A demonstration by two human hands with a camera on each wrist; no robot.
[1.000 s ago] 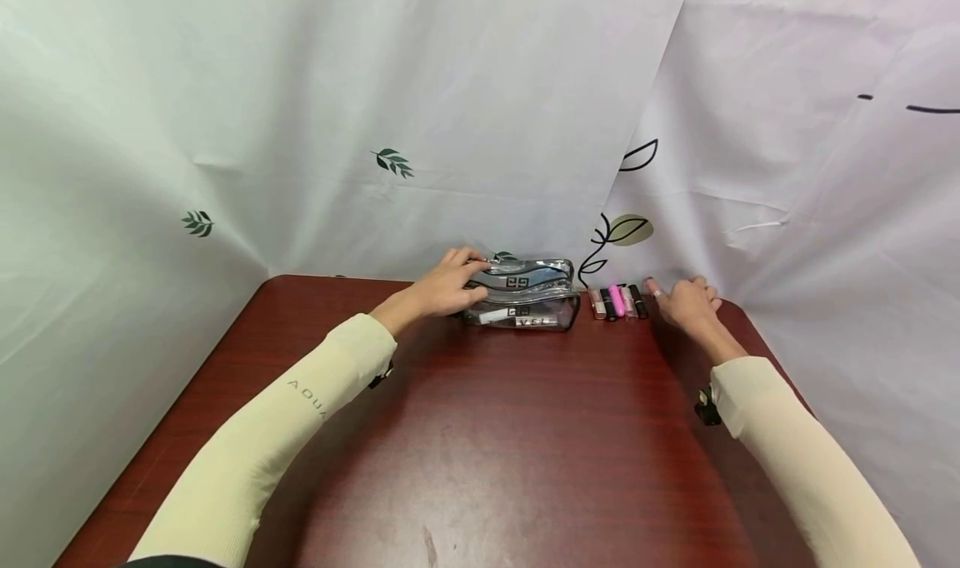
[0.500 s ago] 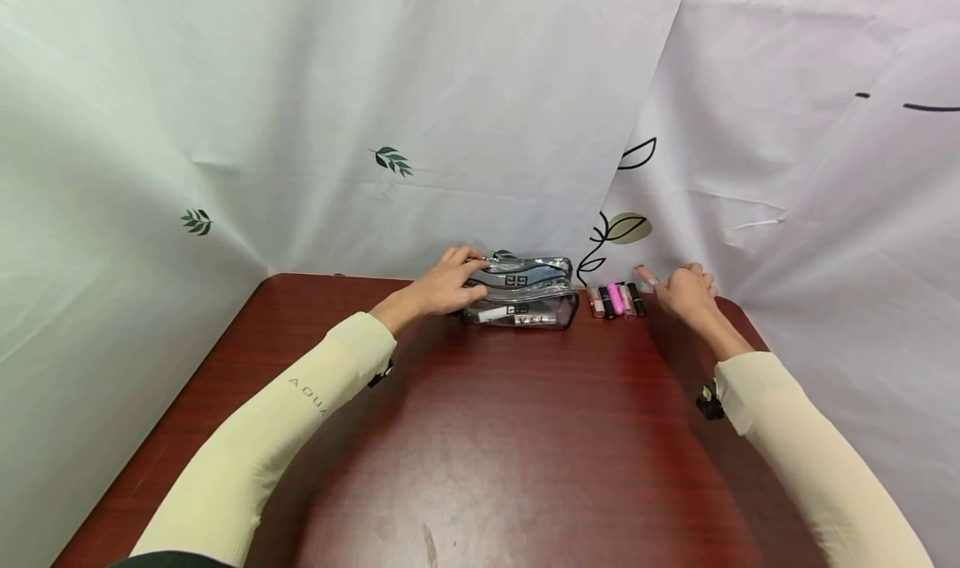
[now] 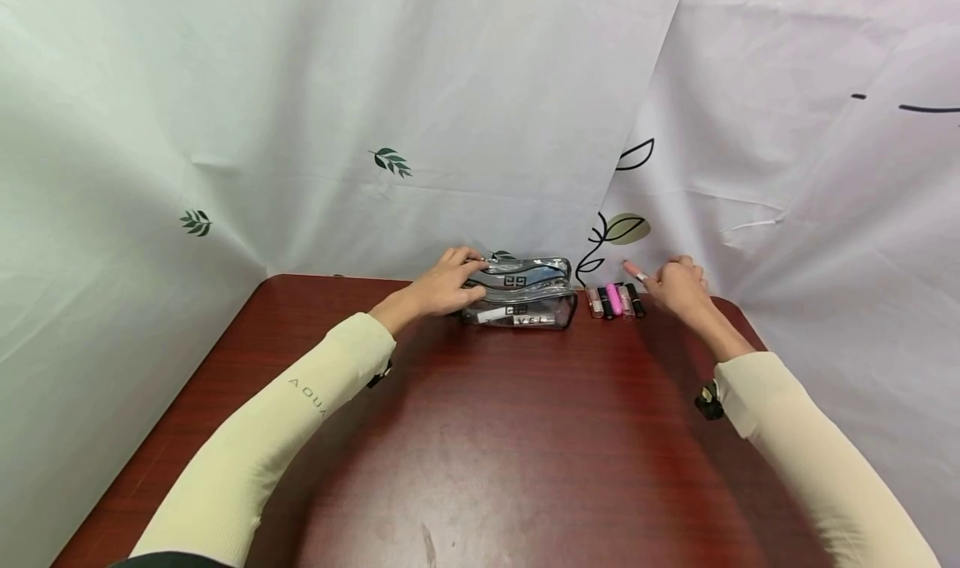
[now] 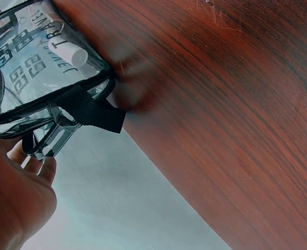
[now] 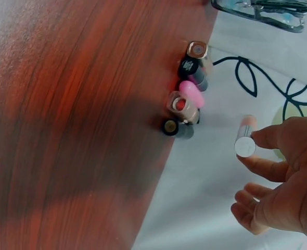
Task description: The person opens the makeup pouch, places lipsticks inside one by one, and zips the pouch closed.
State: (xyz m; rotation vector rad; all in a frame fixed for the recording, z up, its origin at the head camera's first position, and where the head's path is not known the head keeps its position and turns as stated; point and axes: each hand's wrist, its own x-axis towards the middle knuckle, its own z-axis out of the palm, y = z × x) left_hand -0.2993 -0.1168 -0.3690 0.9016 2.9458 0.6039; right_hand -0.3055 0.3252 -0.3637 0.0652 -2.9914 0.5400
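Observation:
Toward the back of the table lies a clear zip cosmetic pouch [image 3: 528, 308] with black piping. My left hand [image 3: 441, 288] grips its left end, thumb in front and fingers over the top. Through the plastic shows a white tube [image 4: 67, 52]; a black strap tab [image 4: 93, 109] sticks out at the zipper end. My right hand [image 3: 682, 291] pinches a small lip gloss tube [image 5: 246, 136], pinkish with a white end, between thumb and index finger. It is raised above the right end of a row of lipsticks [image 3: 615, 301], where a bright pink one [image 5: 192, 94] lies in the middle.
The reddish-brown wooden table [image 3: 510, 451] stretches toward me. A white fabric backdrop [image 3: 480, 118] with leaf prints rises right behind the pouch and lipsticks, and more of it closes in both sides.
My right hand has lifted the lip gloss tube and shifted it left, toward the lipstick row. The left hand and pouch have stayed in place.

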